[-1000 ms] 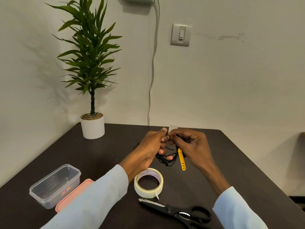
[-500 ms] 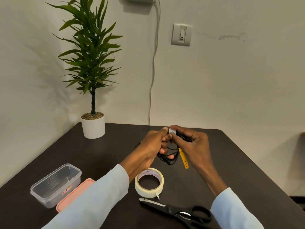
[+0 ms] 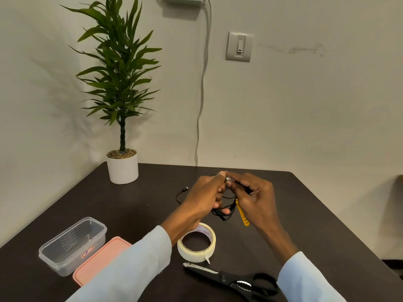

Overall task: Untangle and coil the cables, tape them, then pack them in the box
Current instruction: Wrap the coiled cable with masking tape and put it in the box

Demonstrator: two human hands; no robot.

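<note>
- Above the middle of the dark table (image 3: 130, 205), both hands meet over a small coil of black cable (image 3: 224, 211); the left hand (image 3: 205, 197) is closed around the coil, thumb up at the top; the right hand (image 3: 255, 197) pinches a small pale piece of tape (image 3: 229, 179) against the coil's top, fingertips pressed to the left thumb
- a yellow tie (image 3: 242, 214) hangs from the coil, between the two hands, slanting down to the right
- a loose end of the cable with its plug (image 3: 185, 188) curves out on the table just left of the left hand
- the tape roll (image 3: 197, 245) lies flat on the table, near and below the left wrist, a free tab sticking out at its near side
- black scissors (image 3: 235, 280) lie just in front of the roll, blades closed and pointing left, handles beside the right sleeve (image 3: 305, 280)
- the clear box (image 3: 73, 245) stands open at the near left; its pink lid (image 3: 98, 260) lies touching it on the right, partly under the left sleeve (image 3: 130, 269)
- a potted plant (image 3: 122, 166) stands at the far left corner, by the wall, well apart from the hands
</note>
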